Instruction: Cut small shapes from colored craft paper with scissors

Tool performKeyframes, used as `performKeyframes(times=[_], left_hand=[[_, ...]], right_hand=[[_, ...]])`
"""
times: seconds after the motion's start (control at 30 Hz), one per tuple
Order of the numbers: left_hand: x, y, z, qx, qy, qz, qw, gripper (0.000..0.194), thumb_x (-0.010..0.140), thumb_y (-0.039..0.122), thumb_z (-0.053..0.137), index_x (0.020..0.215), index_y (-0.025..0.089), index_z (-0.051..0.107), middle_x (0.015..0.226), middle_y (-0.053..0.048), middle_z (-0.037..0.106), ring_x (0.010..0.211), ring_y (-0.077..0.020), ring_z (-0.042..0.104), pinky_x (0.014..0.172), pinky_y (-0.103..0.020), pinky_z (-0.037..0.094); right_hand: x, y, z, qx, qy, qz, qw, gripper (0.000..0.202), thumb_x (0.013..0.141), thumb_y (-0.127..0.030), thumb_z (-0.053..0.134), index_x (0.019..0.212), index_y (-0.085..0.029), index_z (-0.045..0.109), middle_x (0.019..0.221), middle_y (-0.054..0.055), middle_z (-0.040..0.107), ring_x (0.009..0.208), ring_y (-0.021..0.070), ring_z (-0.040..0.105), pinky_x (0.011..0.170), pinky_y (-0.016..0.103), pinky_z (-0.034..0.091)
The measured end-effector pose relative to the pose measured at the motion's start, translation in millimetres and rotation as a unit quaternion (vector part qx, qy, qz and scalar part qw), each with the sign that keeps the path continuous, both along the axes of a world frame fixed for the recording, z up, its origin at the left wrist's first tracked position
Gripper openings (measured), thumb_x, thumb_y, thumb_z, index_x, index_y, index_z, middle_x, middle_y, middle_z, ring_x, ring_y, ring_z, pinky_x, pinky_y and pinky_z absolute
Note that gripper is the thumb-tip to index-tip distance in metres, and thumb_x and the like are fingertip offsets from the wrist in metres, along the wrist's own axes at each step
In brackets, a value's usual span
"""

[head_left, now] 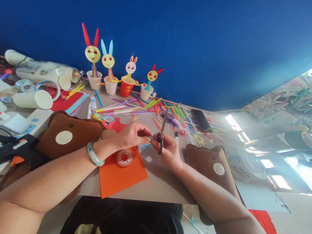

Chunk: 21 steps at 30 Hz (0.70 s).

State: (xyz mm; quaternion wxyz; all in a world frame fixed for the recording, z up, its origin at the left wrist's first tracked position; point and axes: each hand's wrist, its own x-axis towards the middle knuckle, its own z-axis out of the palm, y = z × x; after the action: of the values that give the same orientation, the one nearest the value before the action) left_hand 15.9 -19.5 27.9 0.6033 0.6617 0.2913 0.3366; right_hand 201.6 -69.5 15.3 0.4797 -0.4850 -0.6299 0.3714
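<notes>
My right hand is closed round a pair of scissors, the blades pointing up and away from me. Opposite it, my left hand pinches a small greyish piece that is too small to name. The fingertips of both hands almost meet over the table. Below my left hand a roll of clear tape lies on an orange sheet of paper. Something pale blue, partly hidden, lies beneath the fingers.
Several paper cups with rabbit-faced figures stand along the blue wall. Coloured strips are scattered before them, with a phone at their right. Brown cushions flank my arms. A black glue gun lies at the left.
</notes>
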Motion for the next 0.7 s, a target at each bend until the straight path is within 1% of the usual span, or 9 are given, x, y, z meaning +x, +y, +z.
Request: performKeyframes(times=[0.23,0.37,0.6,0.7], left_hand=[[0.6,-0.6,0.5,-0.007,0.041,0.009,0.999,0.013,0.069,0.025,0.071,0.077,0.015,0.066,0.07,0.0,0.064,0.065,-0.0114,0.058,0.061,-0.023,0.045],[1.4,-1.2,0.2,-0.003,0.011,0.008,1.0,0.013,0.07,0.025,0.071,0.076,0.015,0.066,0.072,-0.001,0.065,0.068,-0.0119,0.059,0.061,-0.023,0.046],[-0.3,-0.5,-3.2,-0.068,-0.008,-0.026,0.997,0.02,0.075,0.032,0.073,0.084,0.015,0.068,0.073,-0.001,0.065,0.064,-0.0109,0.058,0.059,-0.023,0.046],[-1.3,-0.3,-5.4,-0.091,-0.008,-0.024,0.996,0.023,0.075,0.034,0.075,0.087,0.015,0.068,0.076,-0.001,0.066,0.066,-0.0111,0.059,0.061,-0.024,0.046]], right_hand=[[1.7,0.9,-2.6,0.002,-0.001,-0.007,1.0,0.028,0.075,-0.039,0.075,0.068,-0.021,0.056,0.074,0.001,0.059,0.068,0.0147,0.052,0.063,0.028,0.044],[1.5,0.3,-2.5,0.006,-0.01,-0.009,1.0,0.026,0.075,-0.039,0.075,0.068,-0.021,0.056,0.075,0.002,0.061,0.07,0.0161,0.054,0.064,0.029,0.045],[0.0,-1.1,-0.2,-0.006,-0.001,-0.025,1.0,0.026,0.076,-0.038,0.072,0.068,-0.02,0.056,0.076,0.002,0.06,0.066,0.0143,0.052,0.06,0.028,0.042],[0.0,-0.7,-0.5,-0.006,0.006,-0.016,1.0,0.025,0.075,-0.037,0.073,0.069,-0.019,0.056,0.074,0.001,0.059,0.065,0.0133,0.049,0.059,0.027,0.041]])
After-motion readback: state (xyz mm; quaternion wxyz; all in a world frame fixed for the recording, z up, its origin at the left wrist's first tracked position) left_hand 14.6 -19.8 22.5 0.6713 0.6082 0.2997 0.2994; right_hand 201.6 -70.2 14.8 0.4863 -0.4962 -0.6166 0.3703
